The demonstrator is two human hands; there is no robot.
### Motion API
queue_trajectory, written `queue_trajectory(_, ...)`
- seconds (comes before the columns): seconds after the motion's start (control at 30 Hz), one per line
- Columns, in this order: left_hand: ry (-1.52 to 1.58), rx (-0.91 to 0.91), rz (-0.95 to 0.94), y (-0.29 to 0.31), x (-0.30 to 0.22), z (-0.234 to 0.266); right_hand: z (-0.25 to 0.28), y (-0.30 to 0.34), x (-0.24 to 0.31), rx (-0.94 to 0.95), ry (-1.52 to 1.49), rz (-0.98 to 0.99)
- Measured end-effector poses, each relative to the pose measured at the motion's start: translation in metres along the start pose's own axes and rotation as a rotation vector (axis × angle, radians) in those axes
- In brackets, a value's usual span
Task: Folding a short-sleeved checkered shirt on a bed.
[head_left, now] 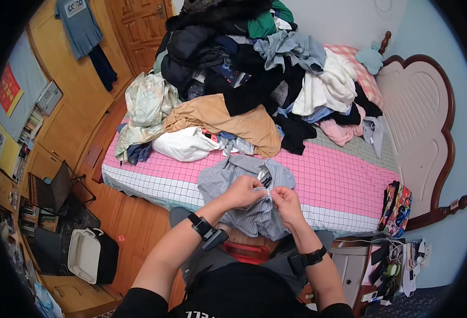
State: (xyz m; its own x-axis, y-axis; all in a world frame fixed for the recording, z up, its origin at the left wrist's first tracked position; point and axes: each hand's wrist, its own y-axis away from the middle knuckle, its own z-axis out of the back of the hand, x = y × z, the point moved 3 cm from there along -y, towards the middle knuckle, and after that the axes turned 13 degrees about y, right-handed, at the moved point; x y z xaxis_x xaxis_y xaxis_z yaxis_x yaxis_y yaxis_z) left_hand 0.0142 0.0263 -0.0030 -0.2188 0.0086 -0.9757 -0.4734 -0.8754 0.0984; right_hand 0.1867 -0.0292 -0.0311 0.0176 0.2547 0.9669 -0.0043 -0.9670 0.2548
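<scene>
A grey-blue, finely checked shirt (223, 177) lies bunched over my lap and the near edge of the bed. My left hand (242, 192) pinches its fabric near the middle, thumb and fingers pressed together. Close beside it, my right hand (285, 201) also grips the cloth between thumb and fingertips. The two hands almost meet, and a strip of the shirt's edge shows between them. Whether a button sits under the fingertips is too small to tell. A dark opening with a pale lining shows just beyond the hands.
A big heap of clothes (207, 63) covers the far side of the bed (339, 185). Nearest the shirt are a tan garment (249, 127) and a white one (183, 144). Folded colourful cloth (396, 209) lies by the headboard (419, 116). A red stool (246, 253) shows beneath me.
</scene>
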Motion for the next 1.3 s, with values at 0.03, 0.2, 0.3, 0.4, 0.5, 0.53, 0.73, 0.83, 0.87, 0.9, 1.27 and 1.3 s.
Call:
queue_trajectory(0.03,0.013,-0.004,-0.001,0.000,0.001,-0.001,-0.001,0.001,0.001,-0.002,-0.006,0.016)
queue_trajectory(0.2,0.025,-0.031,-0.010,-0.003,0.004,-0.007,0.004,0.000,-0.002,-0.007,-0.011,0.034)
queue_trajectory(0.3,0.018,-0.046,0.026,-0.003,0.003,-0.009,0.006,0.001,-0.005,0.021,-0.052,0.021)
queue_trajectory(0.4,0.068,-0.026,0.014,-0.003,0.011,-0.010,0.004,0.003,-0.004,-0.006,0.021,0.073)
queue_trajectory(0.5,0.099,-0.010,0.010,-0.003,0.017,-0.014,0.005,0.002,-0.005,-0.023,0.119,0.161)
queue_trajectory(0.53,0.212,0.010,0.078,-0.003,0.020,-0.015,0.005,0.004,-0.001,-0.065,0.252,0.260)
queue_trajectory(0.73,0.454,0.030,0.184,-0.002,0.025,-0.022,0.003,0.013,0.022,-0.198,0.869,0.687)
queue_trajectory(0.83,0.576,-0.040,0.224,-0.006,0.031,-0.021,-0.001,0.017,0.029,-0.219,1.010,0.958)
queue_trajectory(0.87,0.689,-0.110,0.263,-0.007,0.035,-0.020,-0.004,0.020,0.032,-0.203,1.051,1.030)
queue_trajectory(0.9,0.688,-0.107,0.263,-0.008,0.033,-0.020,-0.003,0.021,0.034,-0.206,1.052,1.029)
queue_trajectory(1.27,0.388,-0.087,0.010,0.004,0.022,-0.028,-0.002,0.030,0.038,-0.250,1.058,1.095)
queue_trajectory(1.3,0.387,-0.087,0.011,0.005,0.024,-0.029,-0.002,0.030,0.039,-0.250,1.056,1.095)
